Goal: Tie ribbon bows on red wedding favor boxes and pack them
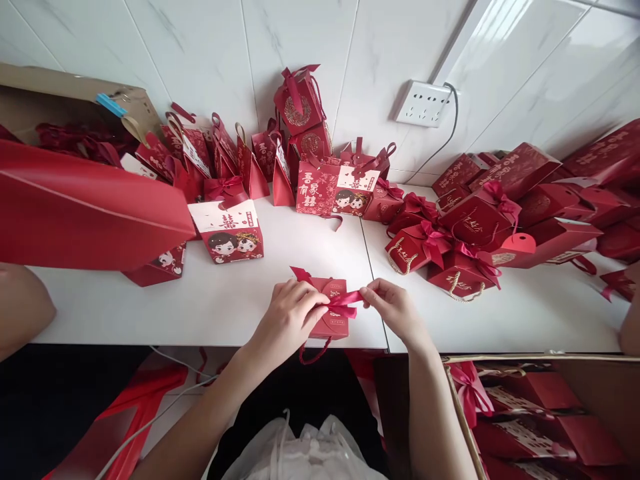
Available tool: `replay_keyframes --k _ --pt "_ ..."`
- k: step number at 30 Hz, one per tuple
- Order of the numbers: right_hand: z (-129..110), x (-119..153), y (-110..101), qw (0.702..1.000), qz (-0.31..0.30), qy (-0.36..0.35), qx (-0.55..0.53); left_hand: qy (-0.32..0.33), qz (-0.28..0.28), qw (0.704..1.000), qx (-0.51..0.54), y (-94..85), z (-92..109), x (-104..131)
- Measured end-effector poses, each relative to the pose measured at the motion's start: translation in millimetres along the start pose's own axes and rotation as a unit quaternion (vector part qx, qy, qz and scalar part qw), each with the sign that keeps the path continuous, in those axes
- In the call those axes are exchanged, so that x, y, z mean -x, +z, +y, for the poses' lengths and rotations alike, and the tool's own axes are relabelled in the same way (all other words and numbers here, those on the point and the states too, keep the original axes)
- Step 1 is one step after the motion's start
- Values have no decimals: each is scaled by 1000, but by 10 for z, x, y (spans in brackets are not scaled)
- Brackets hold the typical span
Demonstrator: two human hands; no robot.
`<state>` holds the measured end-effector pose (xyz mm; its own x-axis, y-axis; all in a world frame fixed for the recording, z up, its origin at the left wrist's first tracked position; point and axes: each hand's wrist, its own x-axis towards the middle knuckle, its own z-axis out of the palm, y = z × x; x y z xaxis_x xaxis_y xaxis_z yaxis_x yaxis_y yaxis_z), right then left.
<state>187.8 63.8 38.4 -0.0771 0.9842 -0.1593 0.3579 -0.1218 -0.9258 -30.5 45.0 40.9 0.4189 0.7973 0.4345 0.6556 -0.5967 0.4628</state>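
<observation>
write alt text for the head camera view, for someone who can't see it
Two bare hands, left and right, work a pink-red ribbon on a small red box at a white table. Other red gift boxes line the tiled wall, and more fill an open carton at lower right.

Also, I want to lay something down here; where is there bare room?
The white table is bare between the left hand and the cartoon-couple box; behind the hands; and along the front edge, right of the right hand, in front of the ribboned boxes. It is crowded along the tiled wall and at far right.
</observation>
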Motion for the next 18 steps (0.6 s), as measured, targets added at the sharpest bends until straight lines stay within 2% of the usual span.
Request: replay_keyframes --k 2,5,12,15,18 --pt "-73 -95 23 998 30 -36 -37 0 -3 1000 -1 -5 5 2" --pt "-155 -289 71 994 20 -76 -78 6 -8 1000 -12 -3 13 3" --pt "-77 -694 250 996 -38 -71 -47 13 -13 999 -31 10 -11 6" --pt "-54 -737 274 997 6 -72 -4 15 -16 999 -29 3 -19 2" --pt "-194 -689 278 992 65 -98 32 23 -12 999 -30 4 -14 -2"
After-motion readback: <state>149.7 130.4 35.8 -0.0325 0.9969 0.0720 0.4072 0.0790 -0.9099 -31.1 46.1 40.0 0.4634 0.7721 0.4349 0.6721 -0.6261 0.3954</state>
